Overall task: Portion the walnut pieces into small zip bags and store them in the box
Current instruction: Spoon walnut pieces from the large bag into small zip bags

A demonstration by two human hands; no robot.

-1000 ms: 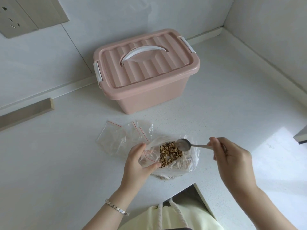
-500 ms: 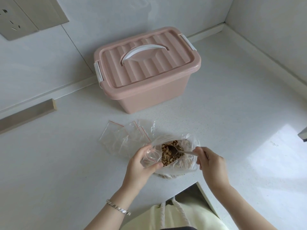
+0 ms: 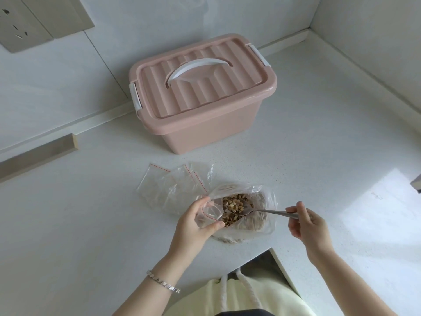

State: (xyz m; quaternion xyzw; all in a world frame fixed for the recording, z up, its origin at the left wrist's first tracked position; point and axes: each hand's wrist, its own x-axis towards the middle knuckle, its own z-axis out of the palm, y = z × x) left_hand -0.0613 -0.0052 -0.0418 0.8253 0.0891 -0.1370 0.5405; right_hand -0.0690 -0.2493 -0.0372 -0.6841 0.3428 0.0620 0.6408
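Walnuts [image 3: 245,199]: heaped in big bag [image 3: 267,201] on surface [image 3: 91,224]; some on spoon [image 3: 237,207].
Left hand [image 3: 193,226]: fingers pinching zip bag [image 3: 208,214] at its mouth, just beside spoon bowl.
Right hand [image 3: 307,224]: fingers pinching spoon handle.
Box [image 3: 205,99]: pink, lid on, behind spare bags [image 3: 168,185].

A white speckled surface [image 3: 296,151] spreads out around the fingers [image 3: 301,209]. Well beyond them stand pale walls [image 3: 159,19], which meet in a corner [image 3: 313,17] up and to the right, with a raised white strip [image 3: 284,41] along their foot. High to the left of the fingers, a beige socket plate [image 3: 20,26] sits on the wall. Lower on that side, a beige bar [image 3: 36,153] runs along the wall's foot. To the right of the fingers, a bright patch of light [image 3: 376,201] falls on the surface.
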